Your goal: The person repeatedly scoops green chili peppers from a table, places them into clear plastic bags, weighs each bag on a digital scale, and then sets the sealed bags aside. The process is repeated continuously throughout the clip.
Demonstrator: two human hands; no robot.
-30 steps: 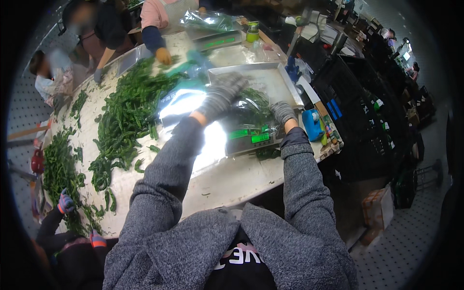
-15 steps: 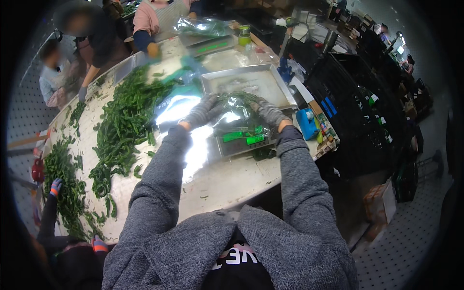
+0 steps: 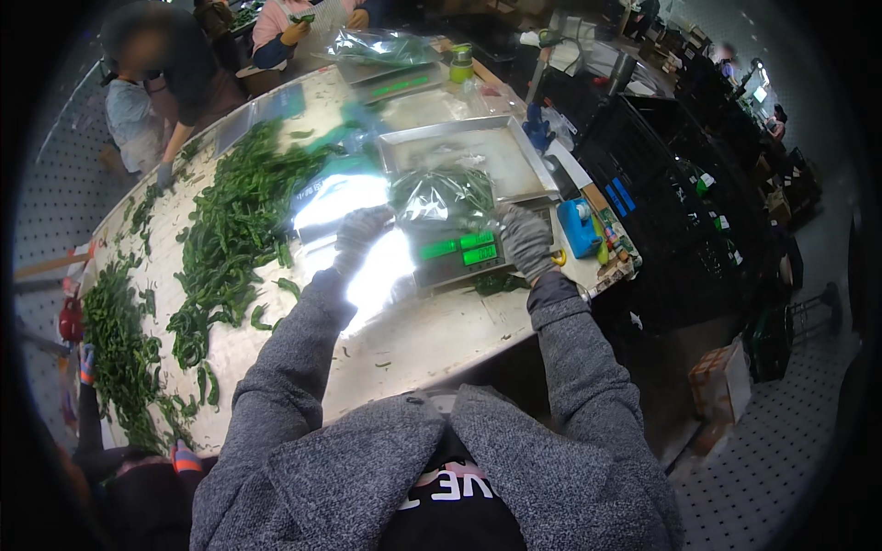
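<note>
A clear plastic bag of green peppers rests on a digital scale with a lit green display. My left hand, in a grey striped glove, pinches the bag's near left corner. On the other side my right hand, gloved the same way, is closed on the near right corner. The bag's near edge lies between the two hands, above the display. A few loose peppers lie beside the scale's near edge, close to my right hand.
A metal tray is just behind the bag. Shiny plastic bags lie left of it, beside a large heap of green peppers. A blue container stands at right. Co-workers' gloved hands are around the table.
Both hands have come back toward me from the bag's sides to its near corners, spreading slightly apart. The bag looks flatter, and the scale's display is more visible.
</note>
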